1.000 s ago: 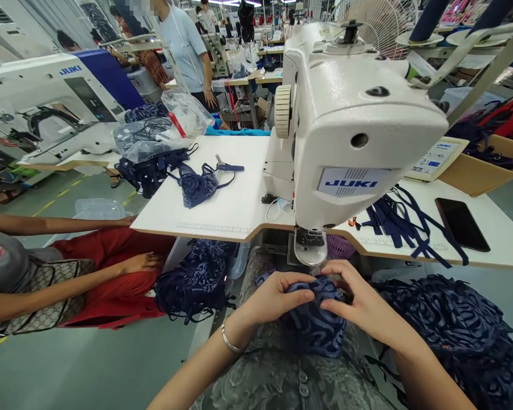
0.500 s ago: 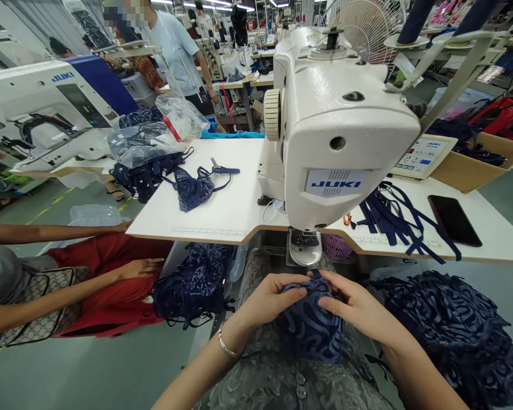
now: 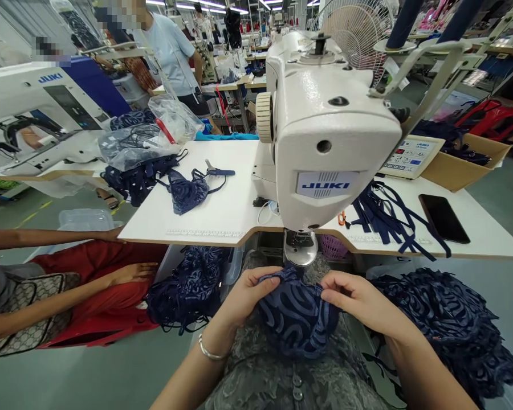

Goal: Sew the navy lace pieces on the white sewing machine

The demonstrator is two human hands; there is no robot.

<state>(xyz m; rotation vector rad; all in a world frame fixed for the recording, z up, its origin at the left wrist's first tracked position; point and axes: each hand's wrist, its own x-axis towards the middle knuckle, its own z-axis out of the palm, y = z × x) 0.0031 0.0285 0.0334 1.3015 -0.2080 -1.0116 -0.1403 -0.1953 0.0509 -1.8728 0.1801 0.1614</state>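
Observation:
A navy patterned bra cup (image 3: 297,319) hangs between my two hands, over my lap and just below the sewing machine's arm end (image 3: 301,247). My left hand (image 3: 252,290) pinches its upper left edge between thumb and fingers. At the upper right edge, my right hand (image 3: 350,296) grips it with thumb and forefinger. The cup's outer face, with swirling lines, is turned up toward me. Above stands the white JUKI sewing machine (image 3: 333,131). Part of the fabric's top edge is bunched near my left fingers.
On the white table (image 3: 222,210) lie a navy bra (image 3: 188,191), navy straps (image 3: 382,219) and a phone (image 3: 443,218). Piles of navy pieces sit at right (image 3: 448,324) and left (image 3: 192,285). A seated person in red trousers (image 3: 106,302) is close on my left.
My hands have moved apart, spreading the bra cup wider between them. The cup's top edge is now stretched open, and the whole view has shifted slightly.

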